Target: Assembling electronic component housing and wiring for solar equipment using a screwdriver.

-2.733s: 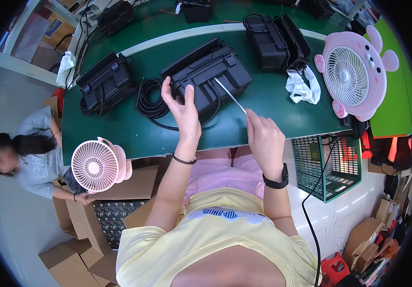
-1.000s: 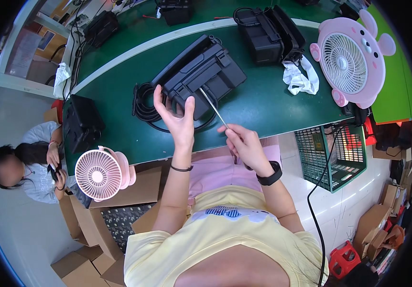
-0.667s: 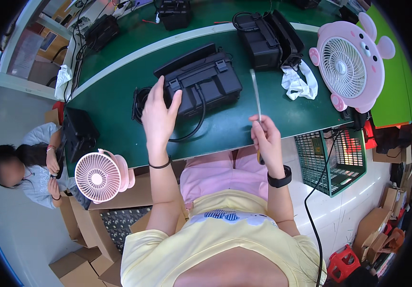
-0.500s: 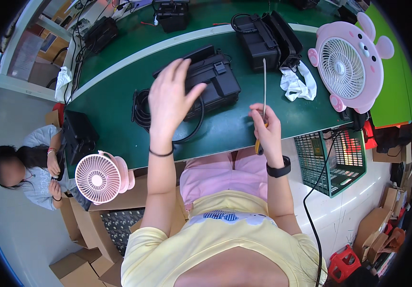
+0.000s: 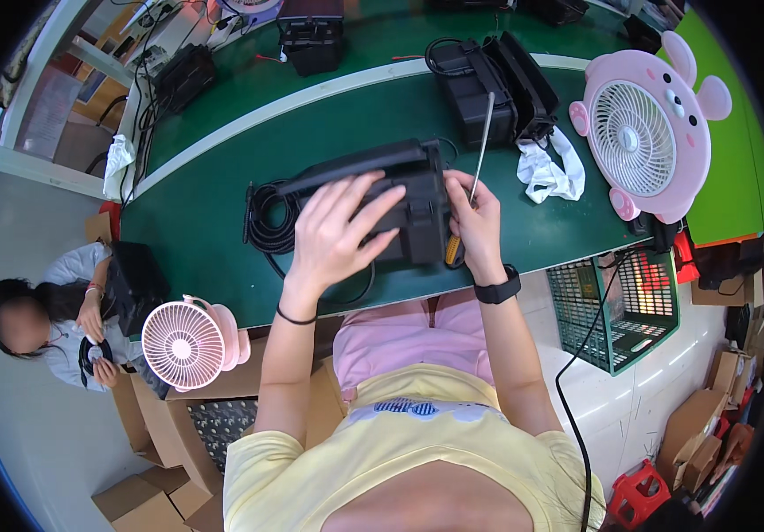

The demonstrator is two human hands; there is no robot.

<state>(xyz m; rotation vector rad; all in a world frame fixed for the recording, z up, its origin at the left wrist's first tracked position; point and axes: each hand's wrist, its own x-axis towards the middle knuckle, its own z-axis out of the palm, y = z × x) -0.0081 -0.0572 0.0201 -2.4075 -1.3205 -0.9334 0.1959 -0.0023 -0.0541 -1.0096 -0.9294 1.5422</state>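
On the green bench the left hand (image 5: 338,226) lay spread over the black case (image 5: 400,199) while the right hand (image 5: 475,217) gripped a screwdriver (image 5: 479,151) against its side — handling seemingly underway, coiled cable (image 5: 267,222) loose beside it.

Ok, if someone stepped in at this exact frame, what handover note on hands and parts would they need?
Left hand: fingers spread on top of the black device, steadying it on the green bench.
Right hand: gripping a long screwdriver, shaft pointing up and away, hand against the device's right end.
Black cable coil lies at the device's left.
Done: device is in hand at the bench edge.
Left: screwdriver tip is not on the device.
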